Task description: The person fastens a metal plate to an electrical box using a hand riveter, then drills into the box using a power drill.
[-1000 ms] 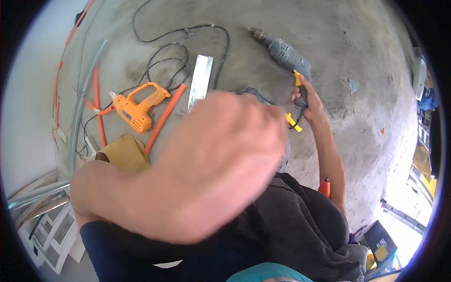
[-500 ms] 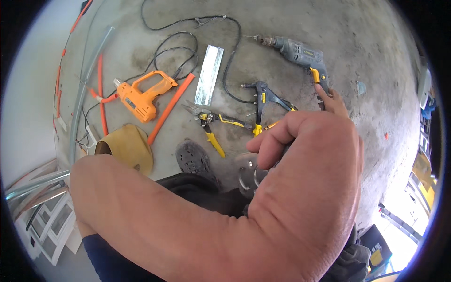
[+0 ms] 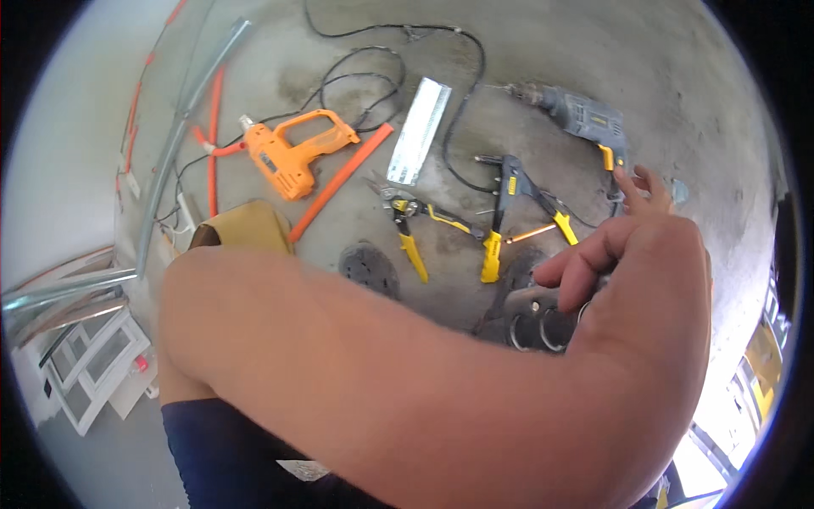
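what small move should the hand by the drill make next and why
I'd probably ease the right hand slowly clear of the drill: it is spread open near the handle end, not wrapped around it, and the drill lies on the floor. Slowly, because the left hand reaches across in front and the right forearm is hidden.

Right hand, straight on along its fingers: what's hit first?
Probably the grey drill, at its handle end: the right hand sits right beside it, fingers toward it. Depth is unclear; they may already touch.
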The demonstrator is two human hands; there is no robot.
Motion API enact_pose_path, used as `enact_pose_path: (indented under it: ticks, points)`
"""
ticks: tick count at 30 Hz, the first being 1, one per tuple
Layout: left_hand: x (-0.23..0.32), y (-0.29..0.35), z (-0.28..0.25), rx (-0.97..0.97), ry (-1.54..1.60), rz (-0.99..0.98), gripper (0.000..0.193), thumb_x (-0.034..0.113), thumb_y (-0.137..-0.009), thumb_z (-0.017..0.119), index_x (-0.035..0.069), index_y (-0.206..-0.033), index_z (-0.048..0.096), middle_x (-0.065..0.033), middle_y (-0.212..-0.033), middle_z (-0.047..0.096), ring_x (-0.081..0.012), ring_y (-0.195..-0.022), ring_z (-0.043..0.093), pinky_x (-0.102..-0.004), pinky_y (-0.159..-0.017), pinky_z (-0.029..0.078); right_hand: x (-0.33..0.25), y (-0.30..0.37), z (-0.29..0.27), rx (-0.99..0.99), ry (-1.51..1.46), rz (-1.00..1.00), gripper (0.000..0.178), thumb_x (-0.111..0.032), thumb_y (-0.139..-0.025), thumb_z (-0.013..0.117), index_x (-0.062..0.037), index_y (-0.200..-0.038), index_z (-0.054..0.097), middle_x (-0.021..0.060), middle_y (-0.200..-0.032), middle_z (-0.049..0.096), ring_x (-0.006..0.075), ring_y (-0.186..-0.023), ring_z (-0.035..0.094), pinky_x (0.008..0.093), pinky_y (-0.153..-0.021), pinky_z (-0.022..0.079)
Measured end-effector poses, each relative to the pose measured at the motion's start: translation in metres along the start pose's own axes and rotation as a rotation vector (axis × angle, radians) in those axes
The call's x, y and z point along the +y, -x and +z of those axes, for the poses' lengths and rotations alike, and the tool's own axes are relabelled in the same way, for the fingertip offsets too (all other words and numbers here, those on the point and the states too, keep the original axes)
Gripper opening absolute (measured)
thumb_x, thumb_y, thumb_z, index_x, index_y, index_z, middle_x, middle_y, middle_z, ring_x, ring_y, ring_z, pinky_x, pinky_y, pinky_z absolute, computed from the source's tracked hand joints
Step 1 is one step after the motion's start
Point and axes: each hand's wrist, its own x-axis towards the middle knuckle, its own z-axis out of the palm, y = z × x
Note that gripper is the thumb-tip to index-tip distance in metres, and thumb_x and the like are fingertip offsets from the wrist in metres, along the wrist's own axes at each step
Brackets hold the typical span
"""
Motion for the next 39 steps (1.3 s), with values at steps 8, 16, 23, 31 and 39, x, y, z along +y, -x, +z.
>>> enact_pose_path:
  ticks: [8,16,23,31,39]
  points:
    - [-0.099,-0.071,0.063,0.059,0.534,-0.278,0.044,0.039,-0.096,0.068,0.004,-0.121,0.058,-0.0139,-0.102,0.063,-0.0263,-0.094,0.064,-0.0386,-0.082,0.053,-0.034,-0.002,0.006,-0.07,-0.536,-0.312,0.044,-0.031,-0.098,0.069,-0.0011,-0.13,0.065,0.0097,-0.106,0.073,0.0171,-0.103,0.068,0.0305,-0.089,0.053]
    - [-0.151,-0.03,0.18,0.248,1.393,-0.281,0.063,0.025,-0.092,0.079,0.005,-0.143,0.05,-0.0045,-0.128,0.061,-0.0132,-0.114,0.059,-0.0302,-0.096,0.05,-0.072,0.002,0.03,-0.389,-0.341,-0.774,0.052,-0.026,-0.093,0.072,-0.0036,-0.138,0.057,0.0174,-0.123,0.069,0.0273,-0.11,0.067,0.0386,-0.096,0.053]
    - [-0.159,-0.008,0.212,0.25,1.506,-0.546,0.063,0.018,-0.088,0.081,0.004,-0.143,0.053,-0.0045,-0.128,0.064,-0.0125,-0.115,0.059,-0.0284,-0.1,0.048,-0.075,-0.021,0.057,-0.241,0.043,-0.847,0.041,-0.022,-0.092,0.07,-0.0024,-0.127,0.062,0.0204,-0.12,0.068,0.0395,-0.11,0.066,0.0473,-0.094,0.053]
    - [-0.173,0.012,0.244,0.351,1.49,-0.783,0.06,0.025,-0.088,0.082,0.004,-0.138,0.057,-0.0022,-0.113,0.065,-0.004,-0.087,0.056,-0.0205,-0.062,0.038,-0.006,-0.048,0.088,-0.215,0.314,-0.657,0.016,-0.009,-0.09,0.058,-0.0061,-0.104,0.066,0.0219,-0.101,0.069,0.0441,-0.098,0.066,0.0522,-0.085,0.054]
    - [-0.18,0.002,0.255,0.454,1.715,-0.799,0.065,0.023,-0.089,0.081,-0.002,-0.141,0.051,-0.0091,-0.122,0.064,-0.0159,-0.111,0.063,-0.0314,-0.095,0.051,-0.012,-0.019,0.08,-0.371,0.146,-0.565,0.014,-0.015,-0.094,0.057,-0.0046,-0.098,0.066,0.0174,-0.097,0.069,0.0395,-0.094,0.067,0.0496,-0.084,0.053]
